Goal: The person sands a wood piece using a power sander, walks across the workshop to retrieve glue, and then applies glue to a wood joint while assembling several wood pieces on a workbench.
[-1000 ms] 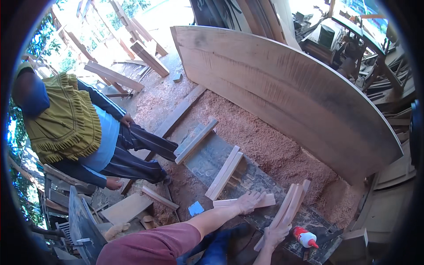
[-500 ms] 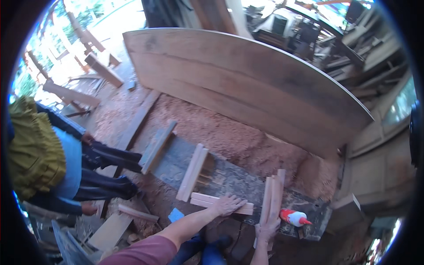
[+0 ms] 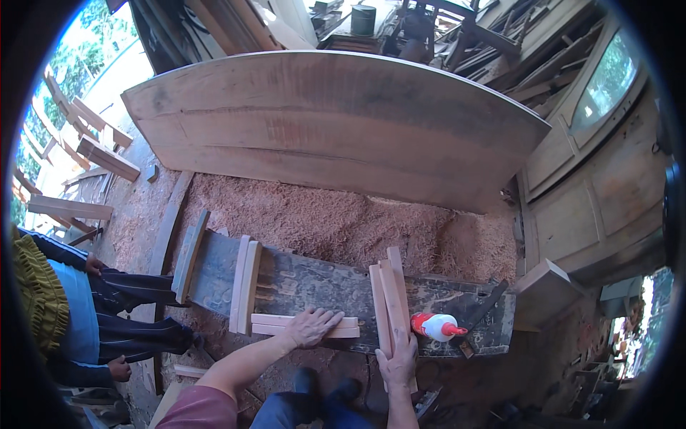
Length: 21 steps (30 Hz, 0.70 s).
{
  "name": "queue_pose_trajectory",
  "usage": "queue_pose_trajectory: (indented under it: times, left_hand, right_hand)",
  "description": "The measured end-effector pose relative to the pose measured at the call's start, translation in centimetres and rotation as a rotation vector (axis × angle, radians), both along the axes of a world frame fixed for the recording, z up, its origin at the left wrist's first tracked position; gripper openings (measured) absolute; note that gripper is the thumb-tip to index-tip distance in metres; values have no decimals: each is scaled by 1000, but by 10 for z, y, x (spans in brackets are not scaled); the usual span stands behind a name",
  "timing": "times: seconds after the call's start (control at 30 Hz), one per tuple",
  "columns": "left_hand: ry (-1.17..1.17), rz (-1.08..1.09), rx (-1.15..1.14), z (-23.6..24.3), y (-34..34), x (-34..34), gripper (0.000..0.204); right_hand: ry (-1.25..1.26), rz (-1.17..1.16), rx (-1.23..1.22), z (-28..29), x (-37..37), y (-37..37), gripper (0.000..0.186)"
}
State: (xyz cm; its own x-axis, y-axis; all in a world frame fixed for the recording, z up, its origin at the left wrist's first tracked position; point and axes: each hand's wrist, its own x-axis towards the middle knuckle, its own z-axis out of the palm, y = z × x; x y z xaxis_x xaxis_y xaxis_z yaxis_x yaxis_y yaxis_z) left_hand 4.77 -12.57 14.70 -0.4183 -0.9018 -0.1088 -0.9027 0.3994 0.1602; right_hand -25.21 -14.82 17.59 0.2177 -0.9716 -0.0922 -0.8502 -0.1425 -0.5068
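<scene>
My left hand (image 3: 314,329) lies with outstretched fingers across a pair of pale wooden strips (image 3: 269,325), side by side along the near edge of the dark workbench (image 3: 314,281). To its right, my right hand (image 3: 399,363) is closed round the near end of several wooden strips (image 3: 388,297) that point away from me across the bench. A white glue bottle (image 3: 437,327) with a red label and red nozzle lies on its side just right of that hand. Left of my left hand, another pair of wooden strips (image 3: 245,284) lies crosswise on the bench.
One more wooden piece (image 3: 191,256) crosses the bench's left end, near a standing person (image 3: 71,300). Beyond the bench are wood shavings (image 3: 307,222) and a large upright wooden panel (image 3: 329,129). A dark hand tool (image 3: 487,306) lies right of the bottle. A panelled door (image 3: 593,200) stands at right.
The view has swung right and levelled, so the bench and panel appear shifted left. My left hand still lies on the strips, and my right hand still grips its bundle.
</scene>
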Motion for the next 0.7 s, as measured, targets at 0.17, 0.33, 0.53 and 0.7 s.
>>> queue_pose_trajectory:
  times: [0.17, 0.33, 0.53, 0.7]
  left_hand:
    - [38, -12, 88, 11, -3, -2, 79]
    - [-11, -44, 49, 7, 3, -2, 92]
    - [-12, -35, -65, -2, 12, 0, 93]
    - [69, -17, -131, -11, 17, -4, 83]
  right_hand:
    - [17, -124, 46, -36, -41, 26, 79]
    - [67, -112, 45, -41, -63, 41, 76]
    - [68, 22, 11, -39, -67, 44, 79]
    - [137, 55, -39, -22, -74, 60, 77]
